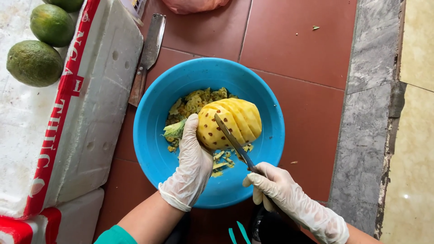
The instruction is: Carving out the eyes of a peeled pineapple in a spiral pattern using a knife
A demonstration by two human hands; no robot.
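Note:
A peeled yellow pineapple [235, 119] with brown eyes and spiral grooves is held over a blue plastic basin [153, 144]. My left hand [190, 165], in a thin clear glove, grips its stem end. My right hand [280, 190], also gloved, holds a small knife [233, 141] whose blade lies against the fruit's surface. Yellow-green peel scraps [192, 103] lie in the basin under and behind the pineapple.
A white foam box [90, 104] with red tape stands at the left, with green round fruits [34, 63] on top. A large cleaver [147, 58] leans between box and basin. Red floor tiles [289, 40] surround the basin; a grey stone border [366, 126] runs on the right.

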